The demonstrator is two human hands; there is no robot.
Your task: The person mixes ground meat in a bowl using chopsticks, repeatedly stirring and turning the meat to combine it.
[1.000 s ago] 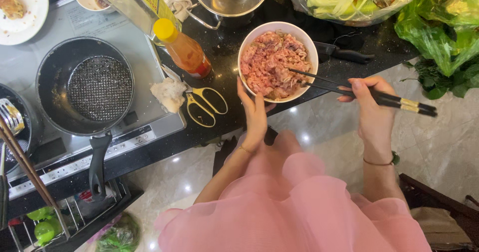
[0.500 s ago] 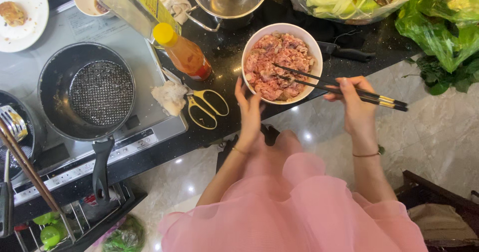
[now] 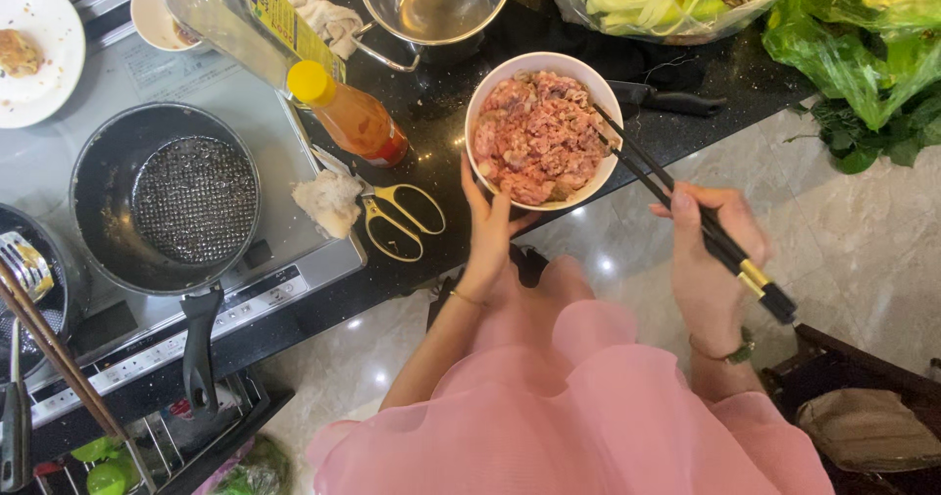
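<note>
A white bowl [image 3: 477,113] full of pink minced meat [image 3: 537,134] stands at the edge of the black counter. My left hand [image 3: 487,228] steadies the bowl's near side, thumb and fingers against its wall. In my right hand [image 3: 711,250] I hold a pair of black chopsticks [image 3: 676,201] with gold bands; their tips rest at the bowl's right rim, touching the meat.
To the left lie yellow-handled scissors [image 3: 397,221], an orange sauce bottle [image 3: 348,113] on its side and a black pan [image 3: 162,196] on the hob. A steel pot [image 3: 436,5] stands behind the bowl. Bags of greens [image 3: 853,44] fill the back right.
The chopsticks have swung from lying across the meat to steeply angled at the bowl's right rim. My right hand has moved left and closer to me. The left hand keeps its hold.
</note>
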